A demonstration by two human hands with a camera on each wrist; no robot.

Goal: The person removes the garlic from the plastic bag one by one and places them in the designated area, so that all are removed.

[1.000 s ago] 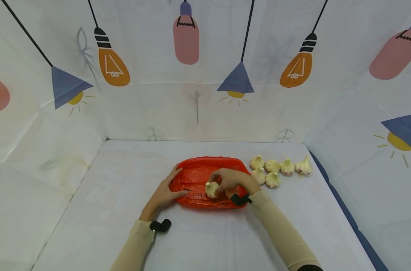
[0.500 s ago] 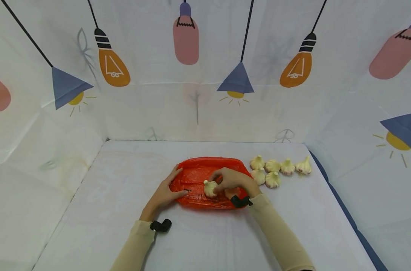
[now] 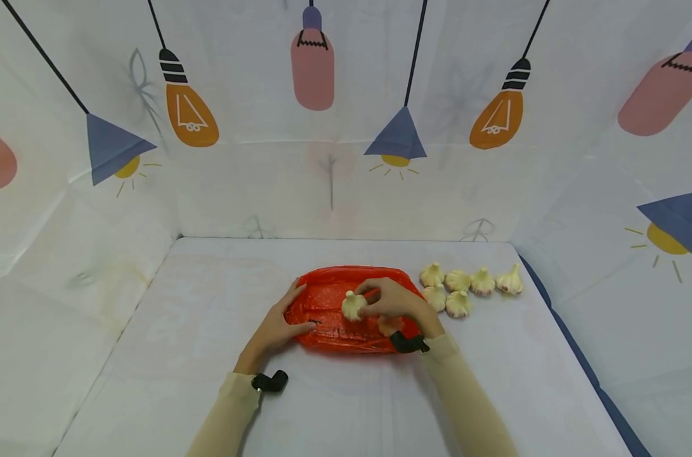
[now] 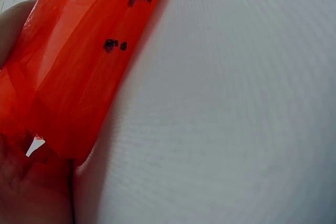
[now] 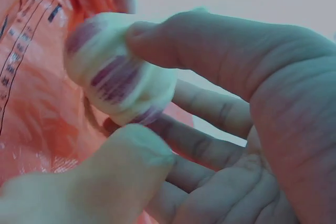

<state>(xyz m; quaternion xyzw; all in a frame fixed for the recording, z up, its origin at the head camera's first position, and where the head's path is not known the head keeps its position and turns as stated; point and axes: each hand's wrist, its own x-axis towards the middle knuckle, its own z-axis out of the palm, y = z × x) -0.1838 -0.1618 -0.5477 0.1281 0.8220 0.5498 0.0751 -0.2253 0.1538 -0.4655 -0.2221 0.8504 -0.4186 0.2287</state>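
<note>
A red plastic bag (image 3: 325, 301) lies spread open on the table. My left hand (image 3: 274, 327) grips its left end, with the thumb over the rim and the fingers along the outer side. In the left wrist view, the bag's wall (image 4: 84, 72) hides part of that hand. Above the bag, my right hand (image 3: 394, 298) pinches a garlic bulb (image 3: 352, 306) between thumb and fingers. Purple streaks show on this bulb (image 5: 118, 72) in the right wrist view. A rounded, orange-tinted thing (image 3: 389, 325) sits in the bag below my right hand, partly hidden.
Several garlic bulbs (image 3: 458, 304) stand in two rows on the white table (image 3: 220, 273), to the right of the bag. A pale, blurred shape (image 5: 94, 182) fills the lower left of the right wrist view. Patterned cloth walls (image 3: 346, 190) enclose the table's back and sides.
My right hand has lifted the garlic bulb slightly, up and away from the bag's bottom. The left hand stays on the bag, and the bulbs at the right stay in place.
</note>
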